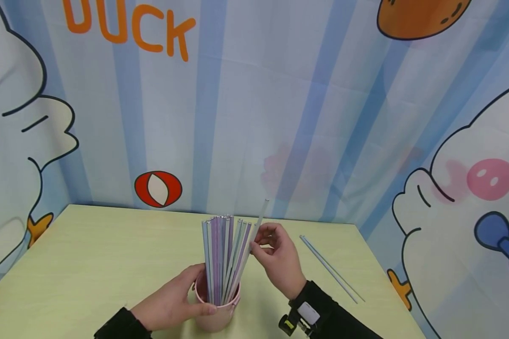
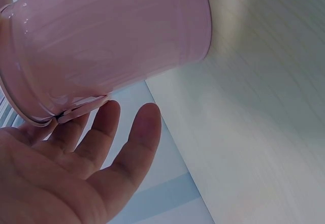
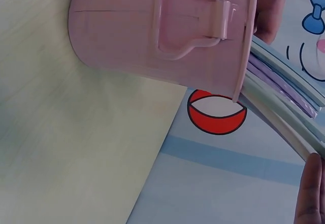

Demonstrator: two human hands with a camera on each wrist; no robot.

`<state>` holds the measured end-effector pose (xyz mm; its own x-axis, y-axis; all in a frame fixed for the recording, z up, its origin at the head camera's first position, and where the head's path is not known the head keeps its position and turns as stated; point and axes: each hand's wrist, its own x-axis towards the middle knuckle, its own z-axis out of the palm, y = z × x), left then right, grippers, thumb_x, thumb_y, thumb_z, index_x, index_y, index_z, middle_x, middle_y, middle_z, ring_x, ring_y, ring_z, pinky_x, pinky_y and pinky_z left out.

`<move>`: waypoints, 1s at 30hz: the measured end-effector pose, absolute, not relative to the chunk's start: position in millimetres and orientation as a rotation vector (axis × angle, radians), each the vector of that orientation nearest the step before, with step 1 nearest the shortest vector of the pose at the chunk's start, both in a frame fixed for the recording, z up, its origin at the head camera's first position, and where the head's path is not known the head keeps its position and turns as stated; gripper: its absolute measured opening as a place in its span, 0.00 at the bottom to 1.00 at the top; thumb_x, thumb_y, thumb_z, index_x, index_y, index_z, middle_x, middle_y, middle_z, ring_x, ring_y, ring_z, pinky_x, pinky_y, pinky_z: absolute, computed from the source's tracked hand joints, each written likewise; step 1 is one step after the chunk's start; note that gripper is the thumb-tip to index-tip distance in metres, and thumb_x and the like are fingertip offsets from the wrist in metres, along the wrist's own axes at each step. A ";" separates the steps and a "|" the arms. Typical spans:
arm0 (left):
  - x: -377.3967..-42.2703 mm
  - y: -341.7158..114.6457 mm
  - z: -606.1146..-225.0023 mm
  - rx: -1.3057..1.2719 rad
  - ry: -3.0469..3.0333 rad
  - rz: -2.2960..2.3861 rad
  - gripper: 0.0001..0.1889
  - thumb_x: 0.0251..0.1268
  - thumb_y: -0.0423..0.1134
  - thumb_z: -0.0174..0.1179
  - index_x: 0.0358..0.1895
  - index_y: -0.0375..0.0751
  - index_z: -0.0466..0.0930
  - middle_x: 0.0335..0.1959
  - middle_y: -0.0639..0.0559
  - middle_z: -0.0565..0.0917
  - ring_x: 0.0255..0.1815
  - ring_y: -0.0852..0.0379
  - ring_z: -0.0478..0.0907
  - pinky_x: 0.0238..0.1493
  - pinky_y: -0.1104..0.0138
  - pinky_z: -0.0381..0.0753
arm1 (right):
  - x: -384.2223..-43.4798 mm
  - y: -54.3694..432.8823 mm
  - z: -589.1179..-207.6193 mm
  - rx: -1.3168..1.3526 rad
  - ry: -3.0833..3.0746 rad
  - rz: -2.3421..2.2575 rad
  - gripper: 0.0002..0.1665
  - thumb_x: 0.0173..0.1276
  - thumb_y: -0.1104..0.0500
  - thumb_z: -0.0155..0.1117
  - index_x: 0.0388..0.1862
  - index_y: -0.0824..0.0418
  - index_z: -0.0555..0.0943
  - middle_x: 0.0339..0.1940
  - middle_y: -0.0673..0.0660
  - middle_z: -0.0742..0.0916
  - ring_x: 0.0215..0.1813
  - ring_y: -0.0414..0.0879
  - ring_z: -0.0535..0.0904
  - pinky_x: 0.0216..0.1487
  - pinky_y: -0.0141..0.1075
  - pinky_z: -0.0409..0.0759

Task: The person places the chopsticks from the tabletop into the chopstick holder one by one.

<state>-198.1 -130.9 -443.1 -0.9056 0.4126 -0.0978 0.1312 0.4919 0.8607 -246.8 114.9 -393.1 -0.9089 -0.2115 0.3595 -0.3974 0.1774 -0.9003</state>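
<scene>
A small pink metal bucket [image 1: 215, 321] stands upright on the table, packed with long thin straws [image 1: 220, 259] in white, pale blue and purple. My left hand [image 1: 174, 296] holds the bucket by its rim, thumb at the front and fingers round the far left side; the left wrist view shows the fingers by a side handle. On the other side, my right hand [image 1: 282, 259] pinches a pale straw [image 1: 259, 219] that leans right and rises above the others. Only a few fingers [image 3: 310, 186] of that hand show in the right wrist view, touching the straws.
Two loose straws [image 1: 328, 268] lie slantwise on the pale wooden table [image 1: 110, 249], right of my right hand. Behind the table hangs a blue and white striped cloth [image 1: 254, 117] with cartoon ducks.
</scene>
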 end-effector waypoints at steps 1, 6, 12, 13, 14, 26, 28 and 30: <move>-198.1 -130.9 -443.0 0.456 2.446 1.376 0.51 0.49 0.60 0.71 0.74 0.47 0.54 0.69 0.47 0.64 0.61 0.48 0.67 0.63 0.44 0.67 | -246.4 114.8 -394.2 0.599 -2.290 1.836 0.20 0.64 0.67 0.67 0.52 0.64 0.71 0.43 0.60 0.79 0.43 0.51 0.79 0.41 0.36 0.83; -197.8 -130.6 -442.5 0.457 2.448 1.376 0.52 0.49 0.59 0.71 0.74 0.47 0.53 0.69 0.46 0.64 0.60 0.48 0.68 0.62 0.44 0.68 | -244.2 113.9 -398.9 0.581 -2.323 1.857 0.20 0.64 0.70 0.66 0.51 0.66 0.71 0.42 0.61 0.79 0.43 0.50 0.79 0.40 0.34 0.83; -198.1 -130.3 -442.9 0.467 2.443 1.382 0.52 0.49 0.59 0.71 0.75 0.47 0.53 0.70 0.46 0.64 0.61 0.48 0.68 0.61 0.44 0.69 | -242.3 113.0 -407.1 0.580 -2.374 1.865 0.19 0.63 0.72 0.66 0.50 0.67 0.71 0.41 0.61 0.80 0.42 0.52 0.79 0.40 0.33 0.83; -198.1 -130.3 -442.9 0.470 2.443 1.384 0.51 0.49 0.59 0.71 0.75 0.47 0.53 0.70 0.46 0.64 0.61 0.48 0.68 0.62 0.44 0.69 | -241.7 112.8 -408.8 0.585 -2.382 1.857 0.19 0.63 0.72 0.66 0.50 0.66 0.71 0.40 0.61 0.80 0.42 0.51 0.79 0.40 0.33 0.83; -198.0 -130.3 -442.8 0.473 2.442 1.388 0.51 0.49 0.59 0.71 0.75 0.47 0.53 0.70 0.46 0.64 0.62 0.47 0.67 0.62 0.44 0.68 | -240.8 112.7 -410.3 0.592 -2.386 1.852 0.19 0.63 0.71 0.66 0.50 0.66 0.71 0.40 0.60 0.80 0.42 0.51 0.79 0.40 0.33 0.83; -198.1 -130.1 -442.8 0.487 2.448 1.393 0.51 0.50 0.59 0.71 0.74 0.48 0.54 0.70 0.46 0.64 0.63 0.47 0.67 0.63 0.45 0.67 | -237.9 111.8 -428.9 0.658 -2.390 1.861 0.19 0.62 0.67 0.69 0.49 0.64 0.72 0.39 0.59 0.81 0.41 0.48 0.81 0.40 0.35 0.83; -198.3 -130.2 -443.2 0.484 2.445 1.395 0.51 0.50 0.59 0.71 0.75 0.48 0.54 0.70 0.46 0.64 0.64 0.46 0.67 0.63 0.44 0.67 | -237.3 111.7 -429.6 0.662 -2.400 1.859 0.19 0.62 0.67 0.69 0.49 0.64 0.71 0.39 0.59 0.80 0.42 0.48 0.82 0.40 0.35 0.83; -198.5 -130.4 -443.7 0.483 2.443 1.396 0.51 0.50 0.59 0.71 0.75 0.48 0.54 0.70 0.46 0.64 0.64 0.46 0.67 0.63 0.44 0.67 | -236.6 111.6 -429.9 0.664 -2.407 1.859 0.19 0.62 0.67 0.69 0.49 0.64 0.71 0.39 0.59 0.80 0.42 0.49 0.81 0.40 0.34 0.83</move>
